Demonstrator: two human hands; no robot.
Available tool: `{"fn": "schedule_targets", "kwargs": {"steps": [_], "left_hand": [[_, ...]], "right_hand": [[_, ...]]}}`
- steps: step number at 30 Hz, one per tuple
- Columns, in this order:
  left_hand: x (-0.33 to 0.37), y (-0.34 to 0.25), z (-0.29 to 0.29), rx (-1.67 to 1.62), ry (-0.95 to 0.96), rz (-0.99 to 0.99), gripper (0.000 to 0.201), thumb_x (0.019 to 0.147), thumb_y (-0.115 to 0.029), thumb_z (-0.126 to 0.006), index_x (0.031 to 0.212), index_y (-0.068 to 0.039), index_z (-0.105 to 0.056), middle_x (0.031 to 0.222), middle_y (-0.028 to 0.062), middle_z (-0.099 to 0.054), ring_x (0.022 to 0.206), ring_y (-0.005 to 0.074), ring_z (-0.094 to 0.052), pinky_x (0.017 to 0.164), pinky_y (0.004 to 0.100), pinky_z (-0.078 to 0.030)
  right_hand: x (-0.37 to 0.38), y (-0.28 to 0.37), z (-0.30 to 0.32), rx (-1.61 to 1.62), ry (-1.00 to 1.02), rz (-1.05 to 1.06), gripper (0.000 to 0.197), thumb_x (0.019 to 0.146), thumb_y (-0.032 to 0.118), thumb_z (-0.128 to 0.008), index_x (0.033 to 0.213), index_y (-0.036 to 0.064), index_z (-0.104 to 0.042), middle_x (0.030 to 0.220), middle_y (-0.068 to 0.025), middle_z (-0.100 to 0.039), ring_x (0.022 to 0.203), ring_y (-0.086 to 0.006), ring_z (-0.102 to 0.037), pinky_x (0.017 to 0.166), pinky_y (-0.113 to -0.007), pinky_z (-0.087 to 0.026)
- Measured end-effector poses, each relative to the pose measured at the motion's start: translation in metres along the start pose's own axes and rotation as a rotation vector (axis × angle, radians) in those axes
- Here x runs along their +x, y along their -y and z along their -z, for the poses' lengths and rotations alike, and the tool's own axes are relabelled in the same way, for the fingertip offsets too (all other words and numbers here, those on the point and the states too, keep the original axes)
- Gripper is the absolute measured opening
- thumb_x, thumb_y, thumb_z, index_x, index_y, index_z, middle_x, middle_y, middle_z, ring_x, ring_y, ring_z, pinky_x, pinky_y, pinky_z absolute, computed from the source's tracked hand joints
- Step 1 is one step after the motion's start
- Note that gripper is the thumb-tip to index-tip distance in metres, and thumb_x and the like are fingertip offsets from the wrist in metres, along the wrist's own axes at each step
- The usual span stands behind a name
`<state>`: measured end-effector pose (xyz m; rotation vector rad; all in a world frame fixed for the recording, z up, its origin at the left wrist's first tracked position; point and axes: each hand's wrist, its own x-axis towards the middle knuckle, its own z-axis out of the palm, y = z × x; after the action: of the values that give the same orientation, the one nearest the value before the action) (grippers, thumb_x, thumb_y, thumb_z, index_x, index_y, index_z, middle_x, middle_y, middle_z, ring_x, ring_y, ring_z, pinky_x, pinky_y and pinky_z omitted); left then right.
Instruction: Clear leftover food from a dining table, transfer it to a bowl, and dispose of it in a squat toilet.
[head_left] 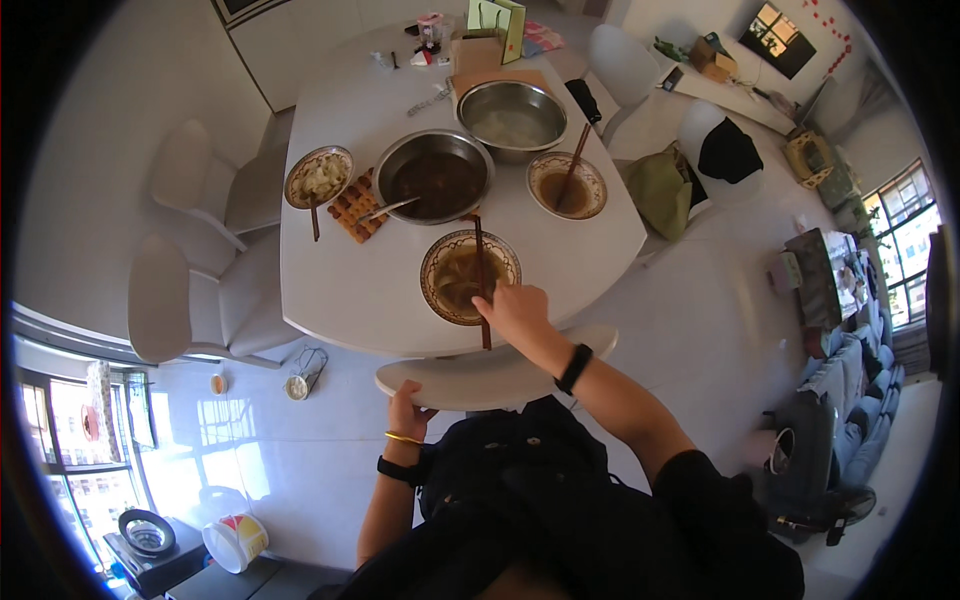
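Left hand [404, 408]: on the near side of the near bowl [428, 280], off to its left; thumb above, fingers folded under, closed around the chair back [490, 388] (yellow band [404, 437] at the wrist).
Chair back: white, curved, just short of the near bowl.
Right hand [522, 316]: over the near bowl's right, nearer rim; fingers curled, thumb and forefinger tips at the chopsticks [481, 250] (whether they pinch or merely touch, cannot tell).
Near bowl: patterned rim, brownish broth with pale pieces, on the white table [370, 300].
Chopsticks: brown, lying across the near bowl, ends past both rims.
Steel basin [440, 142]: dark contents; beyond the near bowl, slightly left.
Ladle handle [390, 208]: leaning out of that basin, leftward.
Orange-brown mat [352, 213]: beyond the near bowl, to its left.
Right bowl [601, 190]: brown liquid, second brown pair [575, 163] standing aslant; right of and beyond the near bowl.
Left bowl [291, 186]: pale food; farther left of the near bowl.
Second basin [478, 102]: cloudy liquid; well beyond the near bowl.
Green bag [510, 32]: farthest from the near bowl, upright.
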<state>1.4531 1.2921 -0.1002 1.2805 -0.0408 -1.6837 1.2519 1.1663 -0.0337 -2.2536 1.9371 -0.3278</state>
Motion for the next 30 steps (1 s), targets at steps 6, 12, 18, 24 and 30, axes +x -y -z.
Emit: {"fn": "schedule_targets", "kwargs": {"steps": [6,12,18,24,30], "left_hand": [[-0.002,0.003,-0.002,0.028,0.000,-0.038,0.040,0.070,-0.017,-0.051,0.108,-0.008,-0.044,0.104,0.0096,-0.050,0.097,0.0255,-0.051,0.078,0.0442,-0.044],[0.001,0.009,-0.002,0.007,-0.034,-0.028,0.038,0.070,-0.016,-0.050,0.107,-0.007,-0.046,0.101,0.0098,-0.052,0.094,0.0250,-0.052,0.077,0.0436,-0.046],[0.000,0.017,0.002,-0.114,-0.104,-0.112,0.046,0.070,-0.016,-0.053,0.113,-0.003,-0.044,0.103,0.0116,-0.053,0.093,0.0289,-0.055,0.072,0.0426,-0.051],[-0.035,0.039,-0.064,0.005,-0.586,-0.484,0.049,0.081,-0.029,-0.051,0.125,-0.012,-0.036,0.116,0.0103,-0.048,0.104,0.0244,-0.050,0.074,0.0376,-0.049],[-0.079,0.109,-0.107,-0.148,-0.838,-0.643,0.049,0.085,-0.029,-0.045,0.130,-0.016,-0.029,0.134,0.0097,-0.030,0.113,0.0277,-0.042,0.087,0.0413,-0.040]], "right_hand": [[0.027,-0.004,-0.032,-0.127,0.206,-0.031,0.027,0.078,0.030,-0.057,0.070,0.0045,-0.059,0.065,-0.0085,-0.062,0.062,-0.0224,-0.062,0.047,-0.033,-0.045],[0.024,-0.029,-0.009,-0.093,0.262,0.124,0.022,0.078,0.019,-0.052,0.065,0.0036,-0.061,0.060,-0.0124,-0.060,0.060,-0.0261,-0.061,0.051,-0.036,-0.047],[0.045,-0.162,0.067,0.058,0.216,0.319,0.012,0.077,0.011,-0.047,0.084,0.0021,-0.051,0.071,-0.0146,-0.059,0.066,-0.0319,-0.060,0.056,-0.042,-0.048],[0.155,-0.318,0.085,-0.067,0.095,0.468,0.028,0.075,0.006,-0.049,0.099,0.0157,-0.060,0.102,-0.0050,-0.054,0.070,-0.0251,-0.060,0.061,-0.035,-0.048],[0.259,-0.354,0.067,-0.148,-0.016,0.813,0.041,0.073,0.000,-0.047,0.111,0.0150,-0.052,0.115,-0.0063,-0.047,0.068,-0.0249,-0.060,0.061,-0.035,-0.050]]}}
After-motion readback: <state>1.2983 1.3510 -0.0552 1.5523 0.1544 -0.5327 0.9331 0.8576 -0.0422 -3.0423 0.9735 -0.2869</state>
